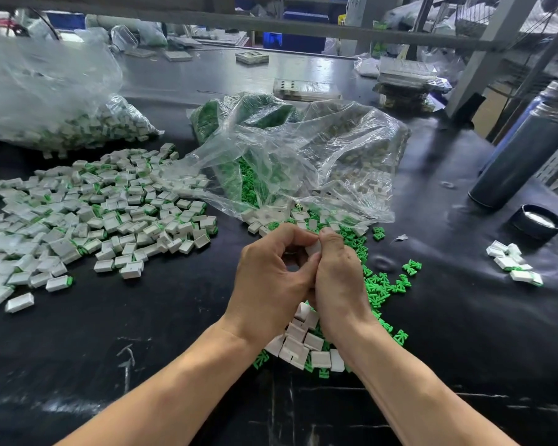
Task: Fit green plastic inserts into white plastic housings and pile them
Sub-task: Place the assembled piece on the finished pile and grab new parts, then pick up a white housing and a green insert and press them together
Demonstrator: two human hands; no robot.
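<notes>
Two bare forearms, left hand (268,278), right hand (337,278) (no sleeves, gloves)

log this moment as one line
step: fitting insert | both hands pinch white housing | finished pile on left | loose green inserts on right

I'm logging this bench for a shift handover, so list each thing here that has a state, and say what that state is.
left hand: curled, pinching the white housing
right hand: curled, pinching the same housing
white housing: held between both hands, mostly hidden
clear bag: open, parts spilling out
assembled pile: loose heap on the table
green inserts: scattered loose
flask: uncapped
cap: off, lying on the table
</notes>
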